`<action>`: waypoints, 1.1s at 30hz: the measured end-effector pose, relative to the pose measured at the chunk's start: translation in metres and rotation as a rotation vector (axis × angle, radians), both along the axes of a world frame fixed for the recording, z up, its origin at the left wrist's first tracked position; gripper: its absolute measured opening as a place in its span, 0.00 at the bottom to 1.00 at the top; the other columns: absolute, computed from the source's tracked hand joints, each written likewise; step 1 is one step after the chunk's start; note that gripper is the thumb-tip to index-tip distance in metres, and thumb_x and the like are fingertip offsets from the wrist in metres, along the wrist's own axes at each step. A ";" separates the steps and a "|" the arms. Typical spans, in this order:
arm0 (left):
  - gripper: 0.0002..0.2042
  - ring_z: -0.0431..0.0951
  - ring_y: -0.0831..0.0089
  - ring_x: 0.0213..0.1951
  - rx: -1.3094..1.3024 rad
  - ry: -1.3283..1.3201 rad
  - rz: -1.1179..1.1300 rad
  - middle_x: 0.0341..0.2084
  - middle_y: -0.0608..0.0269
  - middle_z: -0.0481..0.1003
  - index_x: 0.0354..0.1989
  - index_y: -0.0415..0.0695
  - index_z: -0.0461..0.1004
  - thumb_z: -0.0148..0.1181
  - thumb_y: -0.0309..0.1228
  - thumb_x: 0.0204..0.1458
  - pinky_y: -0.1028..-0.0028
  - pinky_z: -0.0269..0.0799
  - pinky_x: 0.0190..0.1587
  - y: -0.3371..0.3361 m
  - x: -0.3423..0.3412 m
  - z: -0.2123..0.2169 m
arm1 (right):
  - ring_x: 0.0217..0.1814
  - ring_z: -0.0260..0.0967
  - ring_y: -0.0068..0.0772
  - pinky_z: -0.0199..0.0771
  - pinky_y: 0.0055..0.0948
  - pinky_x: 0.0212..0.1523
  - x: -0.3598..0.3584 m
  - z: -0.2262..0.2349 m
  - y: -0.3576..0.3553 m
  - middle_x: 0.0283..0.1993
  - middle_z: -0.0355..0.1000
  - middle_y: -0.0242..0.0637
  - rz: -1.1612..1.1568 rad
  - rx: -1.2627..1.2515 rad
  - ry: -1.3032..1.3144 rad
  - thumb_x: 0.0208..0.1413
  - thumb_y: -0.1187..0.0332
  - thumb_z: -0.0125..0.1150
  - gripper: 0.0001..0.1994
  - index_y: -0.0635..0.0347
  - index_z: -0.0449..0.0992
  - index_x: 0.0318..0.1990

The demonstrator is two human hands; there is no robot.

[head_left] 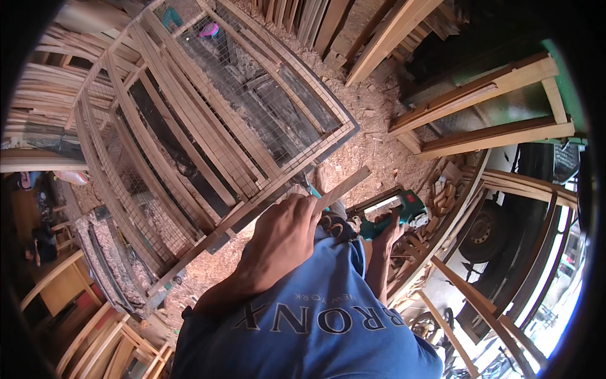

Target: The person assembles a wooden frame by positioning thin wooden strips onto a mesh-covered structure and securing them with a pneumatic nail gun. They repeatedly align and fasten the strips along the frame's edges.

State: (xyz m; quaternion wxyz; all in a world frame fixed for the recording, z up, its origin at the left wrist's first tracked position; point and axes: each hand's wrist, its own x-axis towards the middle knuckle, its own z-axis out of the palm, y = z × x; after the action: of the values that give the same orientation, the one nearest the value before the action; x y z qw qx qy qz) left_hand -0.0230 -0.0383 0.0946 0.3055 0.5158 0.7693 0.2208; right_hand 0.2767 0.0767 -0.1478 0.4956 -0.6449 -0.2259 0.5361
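My left hand is closed around one end of a short, flat wooden strip, which slants up and to the right out of my fist. A green nail gun sits in my right hand, its handle gripped beside my body. Just beyond my left hand stands a large wooden frame covered with wire mesh, its near rail close to my knuckles. Long wooden slats lie across that frame. Part of the nail gun's nose is hard to make out.
Wood shavings cover the floor. Stacked boards stand at the far left. Wooden frames lean at the upper right, above offcuts. A vehicle wheel shows at the right. A pink and purple item rests at the frame's far end.
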 end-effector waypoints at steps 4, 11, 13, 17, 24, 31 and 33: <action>0.14 0.80 0.53 0.49 0.213 0.214 -0.029 0.59 0.45 0.72 0.50 0.37 0.74 0.62 0.31 0.60 0.62 0.77 0.50 0.018 0.020 -0.052 | 0.22 0.66 0.26 0.72 0.31 0.22 0.003 -0.015 0.044 0.24 0.67 0.29 0.014 -0.094 0.020 0.60 0.67 0.63 0.08 0.55 0.74 0.44; 0.16 0.79 0.53 0.54 0.431 0.222 0.246 0.66 0.48 0.68 0.49 0.37 0.74 0.69 0.27 0.53 0.61 0.78 0.51 0.037 0.028 -0.089 | 0.26 0.63 0.31 0.72 0.37 0.30 0.021 -0.092 0.139 0.26 0.64 0.32 0.118 -0.336 0.195 0.60 0.62 0.59 0.09 0.55 0.68 0.35; 0.17 0.79 0.53 0.54 0.431 0.198 0.300 0.65 0.48 0.69 0.49 0.37 0.74 0.70 0.26 0.52 0.61 0.78 0.50 0.036 0.031 -0.097 | 0.28 0.65 0.34 0.74 0.40 0.33 0.032 -0.113 0.153 0.28 0.65 0.32 0.157 -0.428 0.232 0.60 0.61 0.57 0.09 0.55 0.68 0.35; 0.17 0.81 0.53 0.50 0.492 0.205 0.323 0.64 0.46 0.70 0.49 0.37 0.75 0.71 0.25 0.51 0.61 0.80 0.48 0.036 0.039 -0.104 | 0.35 0.72 0.43 0.79 0.47 0.41 0.046 -0.152 0.164 0.32 0.69 0.37 0.239 -0.561 0.185 0.58 0.63 0.53 0.09 0.58 0.71 0.38; 0.15 0.81 0.52 0.52 0.394 0.229 0.396 0.64 0.41 0.69 0.48 0.36 0.75 0.69 0.25 0.53 0.61 0.81 0.47 0.054 0.046 -0.102 | 0.41 0.76 0.51 0.81 0.53 0.45 0.074 -0.211 0.154 0.40 0.75 0.46 0.293 -0.608 0.252 0.54 0.64 0.51 0.14 0.62 0.75 0.44; 0.13 0.80 0.50 0.54 0.404 0.214 0.360 0.63 0.39 0.70 0.46 0.34 0.75 0.67 0.24 0.54 0.60 0.81 0.48 0.053 0.043 -0.104 | 0.41 0.72 0.33 0.77 0.36 0.46 0.094 -0.250 0.165 0.40 0.73 0.35 0.473 -0.582 -0.016 0.66 0.58 0.51 0.15 0.61 0.72 0.47; 0.14 0.80 0.51 0.54 0.430 0.213 0.363 0.62 0.39 0.70 0.47 0.33 0.75 0.67 0.24 0.54 0.60 0.81 0.48 0.053 0.041 -0.107 | 0.42 0.72 0.36 0.77 0.39 0.46 0.090 -0.250 0.165 0.41 0.73 0.36 0.499 -0.565 0.097 0.65 0.57 0.51 0.15 0.60 0.72 0.47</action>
State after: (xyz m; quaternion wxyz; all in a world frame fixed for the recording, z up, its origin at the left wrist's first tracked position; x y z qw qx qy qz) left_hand 0.0183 0.0147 -0.0122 0.0623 0.4432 0.8121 0.3744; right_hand 0.3664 0.2416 -0.3973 0.1629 -0.6552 -0.1955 0.7113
